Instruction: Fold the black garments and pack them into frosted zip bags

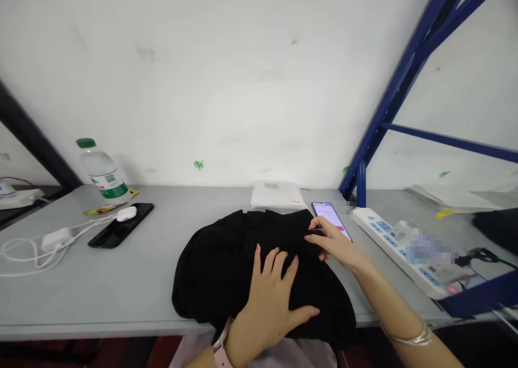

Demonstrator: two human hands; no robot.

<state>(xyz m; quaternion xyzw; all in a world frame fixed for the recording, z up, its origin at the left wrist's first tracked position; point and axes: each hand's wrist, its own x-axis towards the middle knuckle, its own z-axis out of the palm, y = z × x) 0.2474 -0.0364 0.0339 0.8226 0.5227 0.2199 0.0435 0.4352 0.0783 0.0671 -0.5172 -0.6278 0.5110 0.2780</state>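
A black cloth item (210, 265), perhaps a garment, lies bunched at the table's front edge and hangs slightly over it. My left hand (269, 303) rests flat on its middle, fingers spread and thumb out to the right. At the cloth's upper right, my right hand (329, 241) is curled, with thumb and forefinger brought close together. A thin, pale, needle-like piece (318, 229) shows between those fingertips, too small to make out surely. The right hand's lower fingers are partly hidden.
Behind the cloth lies a white packet (277, 195). A lit phone (327, 212) and a power strip (388, 244) are on the right. Leftward are a bottle (106, 176), a black phone (109, 234), an earbud case (127, 213) and a charger with cables (56, 240). Blue frame bars (399, 82) rise at right.
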